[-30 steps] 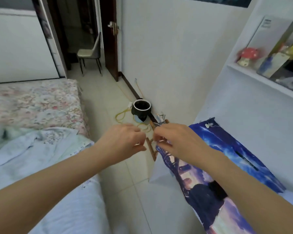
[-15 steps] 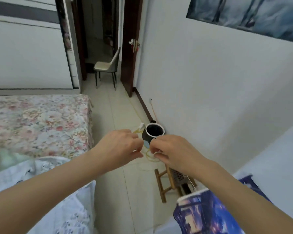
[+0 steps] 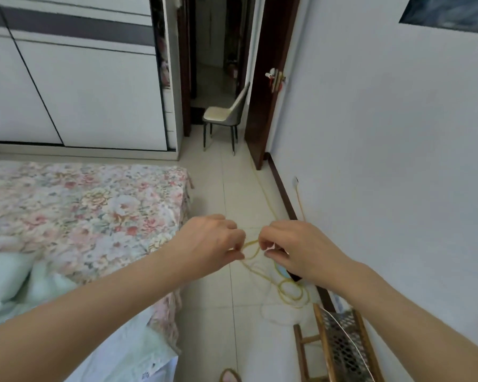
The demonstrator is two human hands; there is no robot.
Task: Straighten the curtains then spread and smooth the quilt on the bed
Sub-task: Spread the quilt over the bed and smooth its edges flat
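Here both hands are held out at the centre of the frame, fingers curled, fingertips nearly meeting. The left hand (image 3: 214, 239) and the right hand (image 3: 295, 250) seem to pinch something small between them; I cannot tell what, and the yellow cord (image 3: 289, 292) seen in the gap looks to be lying on the floor (image 3: 232, 188) behind rather than held. Judging by the pose, the fingers are busy with some tiny thing, not yet with the bedding.

The quilt (image 3: 25, 279), pale green, lies bunched at the lower left of the frame on the bed (image 3: 89, 205), whose floral sheet is left mostly bare; it has not been spread. No curtains are in view, so their state cannot be told.

A chair (image 3: 225, 114) stands in the doorway at upper centre, and a wooden rack (image 3: 340, 346) leans by the wall at lower right.
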